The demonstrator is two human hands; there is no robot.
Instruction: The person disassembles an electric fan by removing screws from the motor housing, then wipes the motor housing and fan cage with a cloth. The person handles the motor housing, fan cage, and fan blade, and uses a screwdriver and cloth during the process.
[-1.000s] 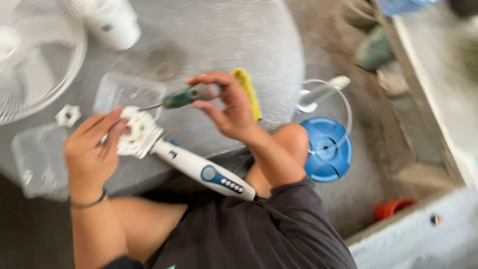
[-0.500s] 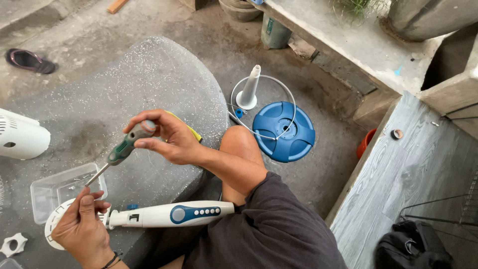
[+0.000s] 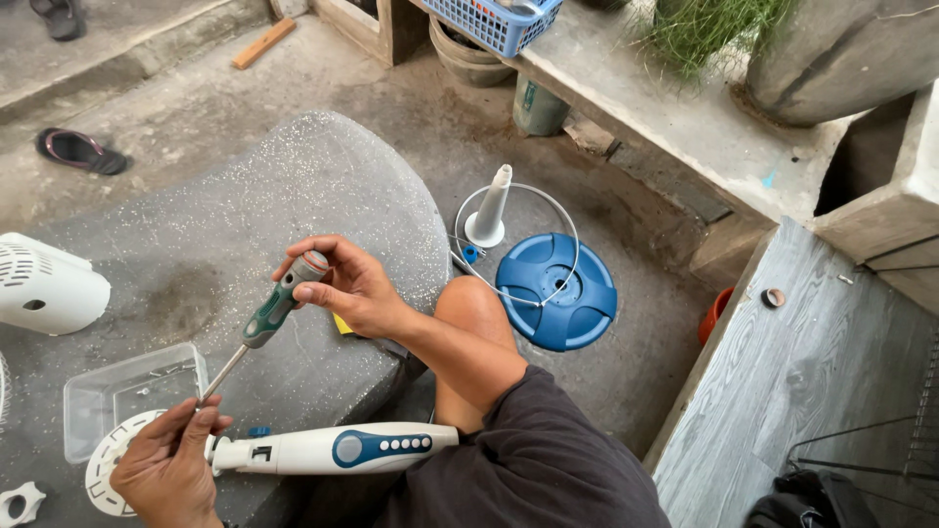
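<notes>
The screwdriver [image 3: 262, 328] sits low on the left, over the grey speckled stone surface [image 3: 293, 186]. Its long axis runs on a slant: the green and grey handle is up and to the right, and the thin metal shaft drops down and left to a tip hidden at the left hand. The right hand [image 3: 347, 286] is curled around the handle's top end, thumb and fingers pinching the cap. The left hand [image 3: 166, 469] is bunched with its fingertips pressed together around the lower shaft, at the head of a white fan column [image 3: 328, 450] with a blue button panel, which lies almost level and points right towards the person's knee.

To do this step well, I judge the tip should stay seated square in the fastener, the shaft kept in line with it rather than leaning, while the left hand steadies both tip and column so nothing skids on the stone.

Under the left hand lies a round white slotted disc [image 3: 103, 469], and just behind it a clear plastic tray [image 3: 127, 391]. A white vented housing [image 3: 44, 284] rests farther left. Beyond the knee, on the ground, are a blue round fan base [image 3: 562, 293], a wire ring, and a white cone [image 3: 489, 210]. A dark sandal [image 3: 80, 152] lies well apart.
</notes>
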